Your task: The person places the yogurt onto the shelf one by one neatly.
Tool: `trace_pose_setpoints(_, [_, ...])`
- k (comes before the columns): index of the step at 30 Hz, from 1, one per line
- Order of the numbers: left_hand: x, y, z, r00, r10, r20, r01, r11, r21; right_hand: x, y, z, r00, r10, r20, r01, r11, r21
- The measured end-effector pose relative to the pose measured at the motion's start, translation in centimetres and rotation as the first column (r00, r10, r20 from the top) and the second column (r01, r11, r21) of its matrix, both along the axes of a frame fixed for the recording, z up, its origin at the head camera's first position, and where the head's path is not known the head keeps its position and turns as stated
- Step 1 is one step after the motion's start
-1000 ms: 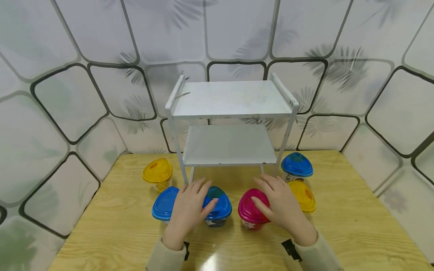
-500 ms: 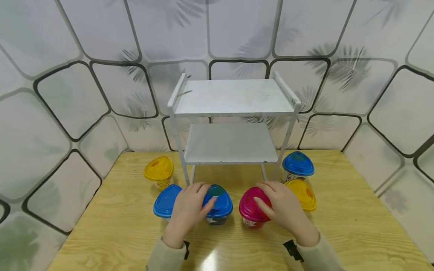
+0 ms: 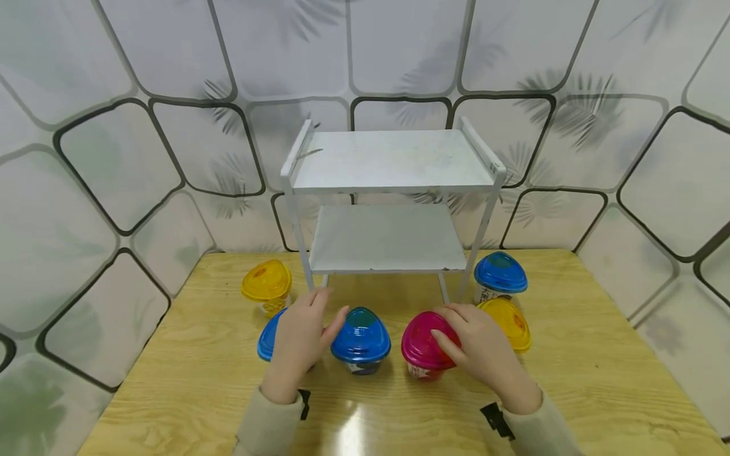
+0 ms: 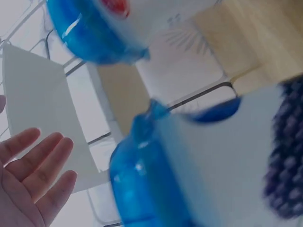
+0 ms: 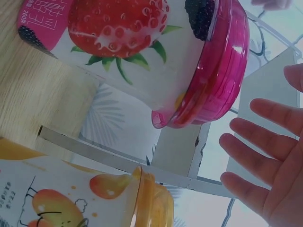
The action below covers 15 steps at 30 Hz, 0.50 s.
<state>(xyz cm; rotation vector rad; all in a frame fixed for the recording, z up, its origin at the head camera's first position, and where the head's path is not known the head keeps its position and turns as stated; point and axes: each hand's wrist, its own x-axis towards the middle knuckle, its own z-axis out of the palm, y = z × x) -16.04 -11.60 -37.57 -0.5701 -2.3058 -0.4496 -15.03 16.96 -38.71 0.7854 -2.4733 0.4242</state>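
My left hand [image 3: 299,339] hovers over the left blue-lidded tub [image 3: 267,335], partly covering it, with fingers extended; in the left wrist view the hand [image 4: 35,177] is apart from the blue lids. Just right of it stands another blue-lidded tub [image 3: 361,335]. Beside and above the pink-lidded tub [image 3: 424,342] is my right hand [image 3: 476,348]; the right wrist view has its spread fingers apart from the pink lid [image 5: 220,66]. A yellow-lidded tub [image 3: 507,323] lies partly behind that hand.
A white two-tier rack [image 3: 388,161] stands at the centre back, its lower shelf [image 3: 388,237] bare. Another yellow-lidded tub [image 3: 267,282] is by its left legs, a blue-lidded one [image 3: 500,273] by its right. All tubs stand on the wooden table [image 3: 188,380].
My left hand has moved left and slightly up, off the middle blue lid and over the left one. The right hand has barely shifted; the tubs stay in place.
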Motion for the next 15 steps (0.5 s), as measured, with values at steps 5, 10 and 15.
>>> trace_pose_setpoints(5, [-0.2,-0.6,1.2,0.999,0.024,-0.027,-0.023,0.998,0.057,0.1,0.0,0.1,1.000,-0.004,0.008,0.004,1.000,0.004])
trace_pose_setpoints(10, [-0.7,-1.4,2.2,1.000,0.028,0.004,-0.028,0.992,0.120,0.2,0.1,0.0,1.000,0.001,-0.007,-0.001,1.000,0.001])
trace_pose_setpoints(15, [-1.0,-2.3,3.4,0.986,0.012,0.166,-0.048,0.975,0.216,0.2,0.3,-0.1,0.999,0.016,-0.031,-0.016,1.000,0.000])
